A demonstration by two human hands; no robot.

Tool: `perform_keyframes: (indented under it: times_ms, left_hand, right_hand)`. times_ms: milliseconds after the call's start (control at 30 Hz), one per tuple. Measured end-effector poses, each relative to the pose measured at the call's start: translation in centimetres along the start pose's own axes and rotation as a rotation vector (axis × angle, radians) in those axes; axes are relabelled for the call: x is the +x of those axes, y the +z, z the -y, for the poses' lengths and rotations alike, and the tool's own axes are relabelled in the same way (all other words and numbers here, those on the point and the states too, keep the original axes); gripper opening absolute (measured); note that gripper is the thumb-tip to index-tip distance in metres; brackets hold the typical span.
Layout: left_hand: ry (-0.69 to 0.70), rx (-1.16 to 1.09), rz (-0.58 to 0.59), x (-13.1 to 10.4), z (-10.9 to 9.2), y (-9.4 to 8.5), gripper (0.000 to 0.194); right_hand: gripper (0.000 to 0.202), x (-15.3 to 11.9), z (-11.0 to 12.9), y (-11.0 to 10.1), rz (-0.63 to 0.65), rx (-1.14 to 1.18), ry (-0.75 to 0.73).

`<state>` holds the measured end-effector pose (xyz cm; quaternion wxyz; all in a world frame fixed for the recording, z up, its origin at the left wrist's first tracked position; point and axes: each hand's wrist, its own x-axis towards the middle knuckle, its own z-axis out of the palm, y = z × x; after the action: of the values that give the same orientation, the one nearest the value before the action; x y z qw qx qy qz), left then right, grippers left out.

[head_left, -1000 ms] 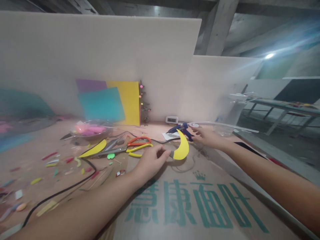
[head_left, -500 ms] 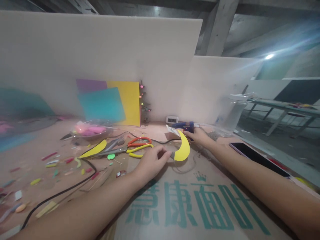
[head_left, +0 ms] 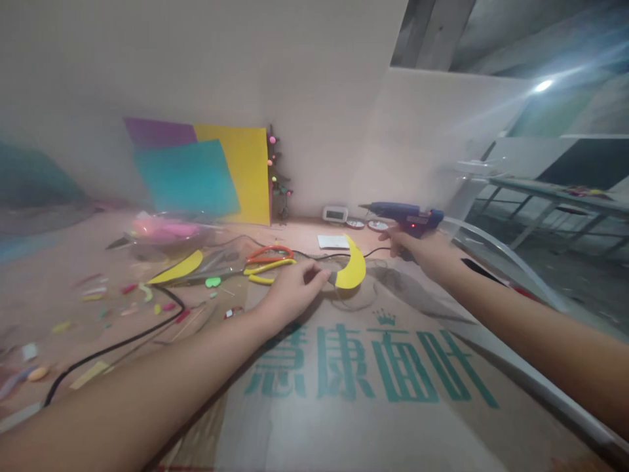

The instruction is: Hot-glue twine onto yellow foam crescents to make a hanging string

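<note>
Between the thumb and fingers of my left hand (head_left: 299, 288) is a yellow crescent cutout (head_left: 354, 267), pinched at its grey lower end. My right hand (head_left: 413, 248) is wrapped round the handle of a blue hot glue gun (head_left: 403, 213), lifted above the table with its nozzle pointing left and a small red light showing. Beyond the crescent lies a white card (head_left: 333, 242). Just left of my left hand are scissors with an orange handle (head_left: 269, 253), and yellow-handled pliers (head_left: 270, 267) lie against them. Another yellow cutout (head_left: 179, 267) rests further left.
Scraps and small coloured bits are strewn over the left side, crossed by a black cord (head_left: 115, 341). Coloured sheets (head_left: 189, 174), a small decorated tree (head_left: 278, 174) and a digital clock (head_left: 335, 214) stand by the back board. A printed sheet (head_left: 363, 426) covers the front.
The glue gun has risen off the table in my right hand and shifted right, uncovering the white card. My left hand still pinches the crescent. The view has tilted downward.
</note>
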<state>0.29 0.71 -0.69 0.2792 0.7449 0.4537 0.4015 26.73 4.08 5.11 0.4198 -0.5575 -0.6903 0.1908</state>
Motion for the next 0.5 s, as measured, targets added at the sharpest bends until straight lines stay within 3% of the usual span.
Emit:
perform_keyframes:
  times_ms: [233,500]
  left_hand:
    - [-0.055,-0.04,-0.015,0.1,-0.1,-0.3,0.026]
    - [-0.071,-0.049,-0.017,0.0,0.0,-0.2,0.028]
  right_hand:
    - [0.025,-5.9,0.7,0.5,0.137,-0.083,0.014]
    - [0.032,-7.9,0.0,1.9,0.259,-0.12,-0.052]
